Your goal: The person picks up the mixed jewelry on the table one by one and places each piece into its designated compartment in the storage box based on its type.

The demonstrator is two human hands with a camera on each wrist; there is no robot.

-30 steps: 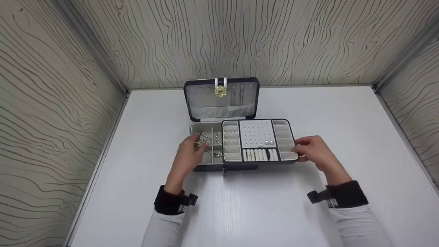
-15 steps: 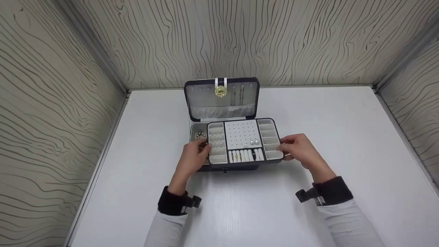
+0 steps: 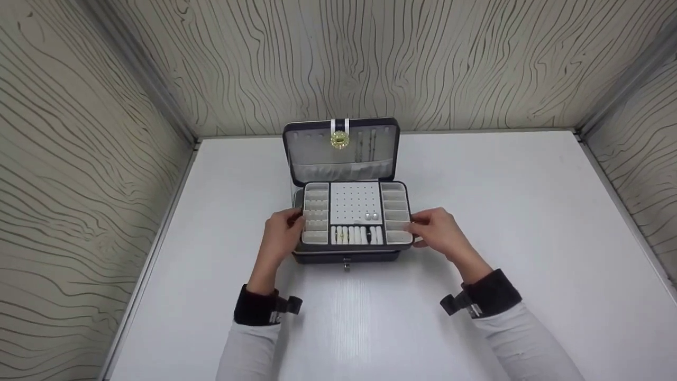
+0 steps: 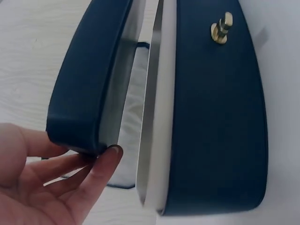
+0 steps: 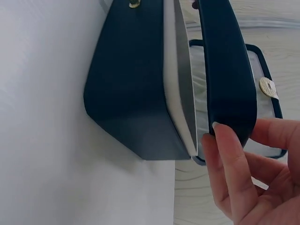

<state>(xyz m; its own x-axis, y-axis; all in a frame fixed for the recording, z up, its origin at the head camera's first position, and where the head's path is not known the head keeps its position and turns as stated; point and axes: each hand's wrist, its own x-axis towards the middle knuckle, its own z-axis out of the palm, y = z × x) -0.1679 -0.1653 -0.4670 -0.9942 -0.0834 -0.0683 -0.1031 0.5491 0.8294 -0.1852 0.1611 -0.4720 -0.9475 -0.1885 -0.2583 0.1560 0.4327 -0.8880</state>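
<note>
Both hands hold a navy jewelry tray (image 3: 356, 247) level over the jewelry box (image 3: 370, 257). My left hand (image 3: 280, 235) grips the tray's left end, thumb on top and fingertips under its lower edge in the left wrist view. At the opposite end my right hand (image 3: 439, 230) pinches the right corner in the same way. White compartments line the tray's two sides, with a holed earring panel (image 3: 351, 201) bearing two pearl studs (image 3: 372, 216) between them and ring rolls (image 3: 355, 235) in front. A gap separates tray from box rim (image 4: 164, 117) in both wrist views.
The box lid (image 3: 312, 151) stands raised behind, with a gold clasp (image 3: 340, 139) on its strap and thin necklaces (image 3: 372, 145) hanging inside. A small latch (image 3: 347, 263) juts from the box front. Wood-patterned walls border the white table (image 3: 502, 201).
The tray has shifted left until it covers most of the box, hiding the jewelry in the lower compartments. My left hand has left the box interior and taken the tray's left end.
</note>
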